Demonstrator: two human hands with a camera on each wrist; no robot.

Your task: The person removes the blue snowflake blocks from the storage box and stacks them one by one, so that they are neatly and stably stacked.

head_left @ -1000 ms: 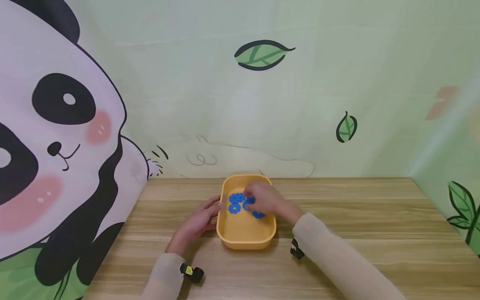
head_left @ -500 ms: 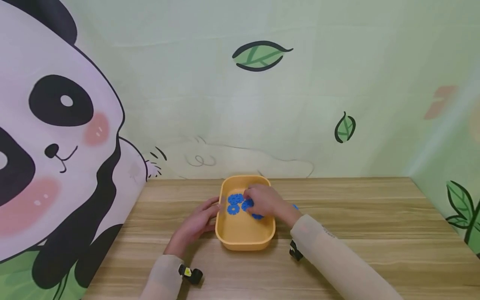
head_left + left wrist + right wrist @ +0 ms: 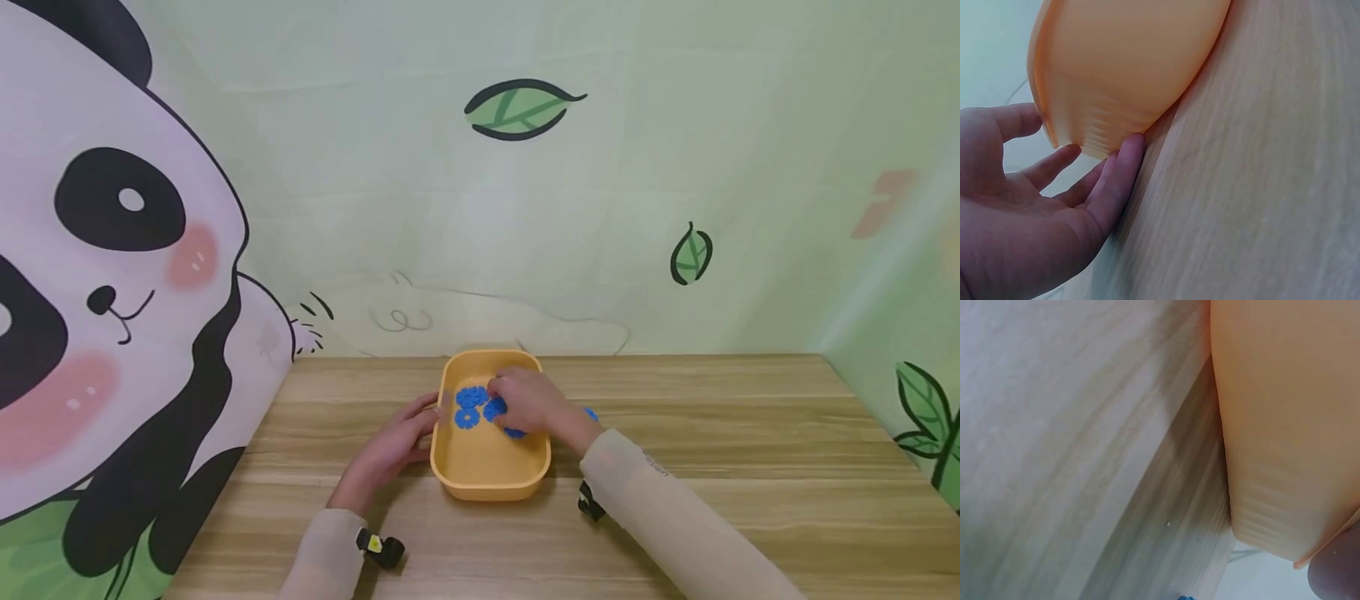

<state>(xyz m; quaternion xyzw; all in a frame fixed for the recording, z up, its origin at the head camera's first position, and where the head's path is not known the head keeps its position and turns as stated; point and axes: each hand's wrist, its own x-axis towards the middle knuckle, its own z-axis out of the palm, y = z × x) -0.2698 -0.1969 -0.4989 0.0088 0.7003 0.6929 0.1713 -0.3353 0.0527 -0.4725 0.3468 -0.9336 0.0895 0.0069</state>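
Note:
A yellow-orange plastic tray stands on the table, with several blue notched snowflake discs lying flat in its far half. My left hand touches the tray's left side. In the left wrist view its thumb meets the rim while the other fingers lie along the outer wall. My right hand reaches over the right rim, fingers bent downward, and thumb and forefinger pinch a blue snowflake disc. Part of another disc shows under this hand. The right wrist view shows mostly the tray's outer wall.
A blue piece lies beyond my right wrist, mostly hidden by it. Wood-grain tabletop surrounds the tray. Behind the far edge rises a pale green backdrop with a printed panda and leaves.
My right hand, blurred a second ago, has shifted slightly inside the tray and now stays still. The blue piece beyond the right wrist has come into sight. The left hand keeps its place.

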